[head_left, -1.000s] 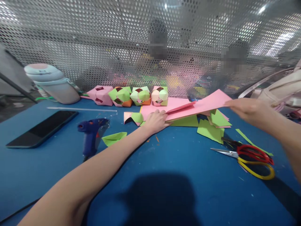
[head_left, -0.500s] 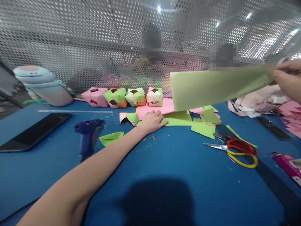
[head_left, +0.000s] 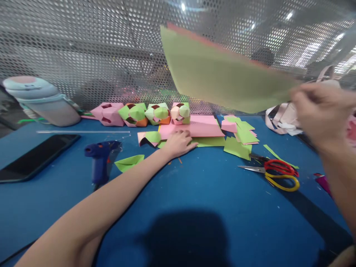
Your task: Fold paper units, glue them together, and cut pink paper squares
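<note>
Half a second on, the green sheet [head_left: 222, 76] has swung its free end up and to the left; it now hangs aslant, well above the table [head_left: 208, 185], a pink edge showing along its top. My right hand [head_left: 314, 107], blurred, pinches it by one end; I cannot tell how many layers I hold.

Nearest me on the right lies one pair of scissors [head_left: 265, 171], blades apart, one handle red, the other yellow. On my left are one blue glue gun [head_left: 99, 167] and one black phone [head_left: 41, 155]. One folded green piece [head_left: 129, 163] sits beside my left forearm.

Farther on, my left hand [head_left: 179, 144] rests palm down, fingers loosely spread, on one pink sheet [head_left: 203, 126] with green paper [head_left: 213, 141] beneath it. To the right are one green strip [head_left: 280, 157] and several overlapping scraps [head_left: 237, 148], green and pink.

Past one clear stick [head_left: 83, 132], four paper shapes [head_left: 133, 115] stand in a row. One bottle [head_left: 52, 111] leans at their left, its lid marks too small to read. One mesh panel [head_left: 83, 44] stands behind everything.
</note>
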Available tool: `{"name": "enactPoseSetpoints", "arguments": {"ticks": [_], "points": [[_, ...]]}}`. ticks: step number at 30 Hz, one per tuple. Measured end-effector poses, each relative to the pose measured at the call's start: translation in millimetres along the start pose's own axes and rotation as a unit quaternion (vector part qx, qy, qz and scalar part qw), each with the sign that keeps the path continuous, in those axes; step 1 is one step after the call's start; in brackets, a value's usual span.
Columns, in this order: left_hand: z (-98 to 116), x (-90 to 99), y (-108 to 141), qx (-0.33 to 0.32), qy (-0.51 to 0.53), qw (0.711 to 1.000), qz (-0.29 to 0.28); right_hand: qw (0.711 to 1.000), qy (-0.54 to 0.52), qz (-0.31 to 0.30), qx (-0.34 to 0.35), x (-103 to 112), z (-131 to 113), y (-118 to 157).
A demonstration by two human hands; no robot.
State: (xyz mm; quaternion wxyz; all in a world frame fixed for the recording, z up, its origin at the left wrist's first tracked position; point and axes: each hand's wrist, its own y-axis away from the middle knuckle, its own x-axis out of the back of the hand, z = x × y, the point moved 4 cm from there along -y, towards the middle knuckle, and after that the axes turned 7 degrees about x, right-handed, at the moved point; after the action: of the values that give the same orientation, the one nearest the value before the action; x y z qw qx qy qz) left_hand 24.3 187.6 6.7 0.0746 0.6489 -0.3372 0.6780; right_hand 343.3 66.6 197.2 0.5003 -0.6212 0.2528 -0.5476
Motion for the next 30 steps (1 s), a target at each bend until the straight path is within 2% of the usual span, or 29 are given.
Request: {"name": "enactPoseSetpoints", "arguments": {"ticks": [2,4,8,11,17,23,26,30], "points": [[8.5,3.0,4.2,-0.024,0.004,1.000,-0.010,0.997,-0.029,-0.010,0.076,-21.9,-36.1,20.3],[18.6,5.4,8.6,-0.037,0.010,0.999,-0.018,0.989,-0.072,-0.051,0.116,-46.0,-52.2,47.0],[39.7,9.5,15.5,-0.058,0.017,0.998,-0.019,0.963,-0.135,-0.163,0.166,-82.0,-55.7,101.6],[53.0,13.5,19.5,-0.068,0.025,0.997,-0.005,0.954,-0.159,-0.187,0.174,-91.5,-54.6,125.0],[84.8,23.4,34.2,-0.079,0.010,0.996,-0.032,0.944,-0.195,-0.220,0.153,-102.3,-60.2,137.3],[121.0,45.2,53.4,-0.172,0.030,0.984,-0.044,0.929,-0.194,-0.278,0.147,-104.5,-60.9,140.9],[126.7,54.1,53.7,-0.187,0.031,0.981,-0.033,0.928,-0.191,-0.272,0.166,-103.5,-60.6,139.0],[118.0,58.7,47.9,-0.144,0.009,0.989,0.013,0.938,-0.224,-0.225,0.137,-92.3,-69.1,129.8]]}}
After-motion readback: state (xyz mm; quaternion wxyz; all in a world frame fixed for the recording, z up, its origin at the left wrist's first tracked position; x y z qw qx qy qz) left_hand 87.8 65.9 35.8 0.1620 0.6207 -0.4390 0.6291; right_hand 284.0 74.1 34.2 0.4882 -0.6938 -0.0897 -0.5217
